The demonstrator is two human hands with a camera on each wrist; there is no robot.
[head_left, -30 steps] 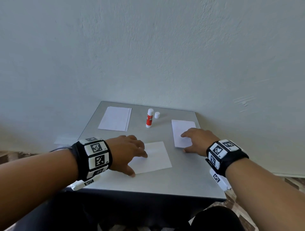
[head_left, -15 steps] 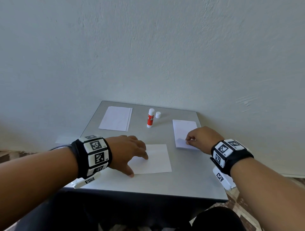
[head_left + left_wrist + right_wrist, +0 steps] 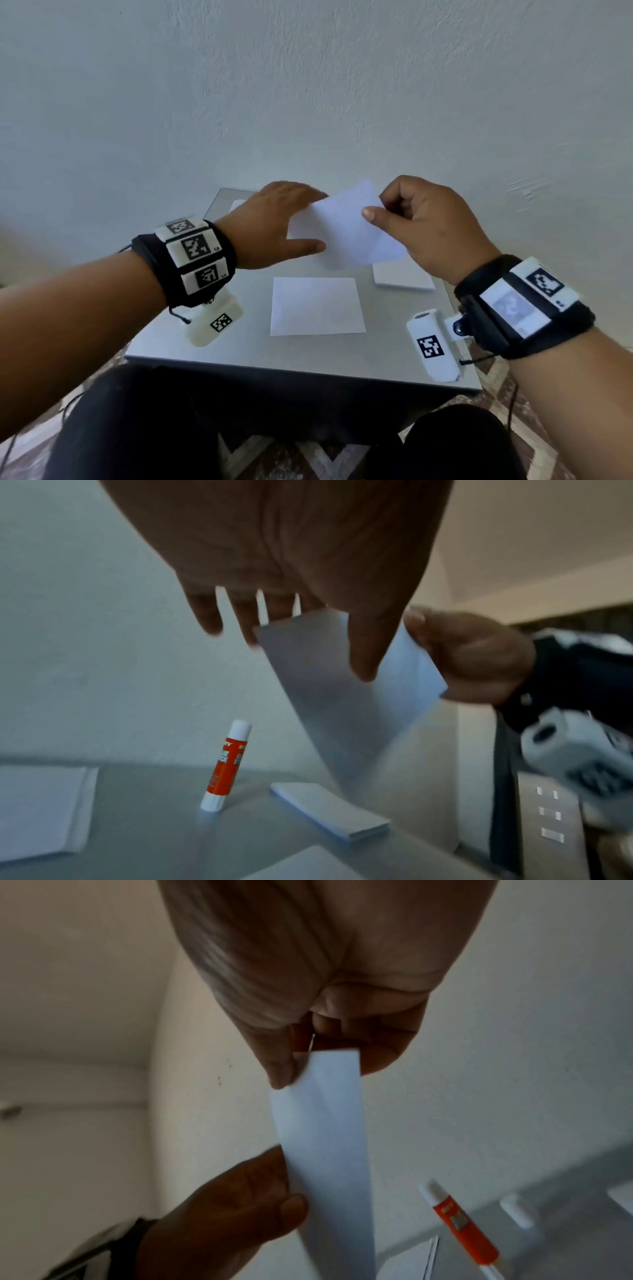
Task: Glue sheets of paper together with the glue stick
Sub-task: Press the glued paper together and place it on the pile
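Observation:
I hold one white sheet of paper point(image 3: 346, 233) in the air above the table. My right hand point(image 3: 375, 206) pinches its right edge between thumb and fingers. My left hand point(image 3: 322, 222) takes its left edge, thumb in front and straight fingers behind. Another white sheet point(image 3: 317, 305) lies flat below on the grey table point(image 3: 239, 349). The red and white glue stick point(image 3: 226, 764) stands upright and uncapped further back, with its white cap point(image 3: 515, 1214) beside it. In the head view the held sheet hides both.
A small stack of white sheets point(image 3: 404, 277) lies at the table's right side, under my right hand. Another paper pile point(image 3: 41, 807) lies at the back left. A pale wall stands right behind the table. The table's front edge is near my knees.
My right hand has picked a sheet off the right stack and lifted it. My left hand has left the centre sheet and risen to take the lifted sheet's other edge.

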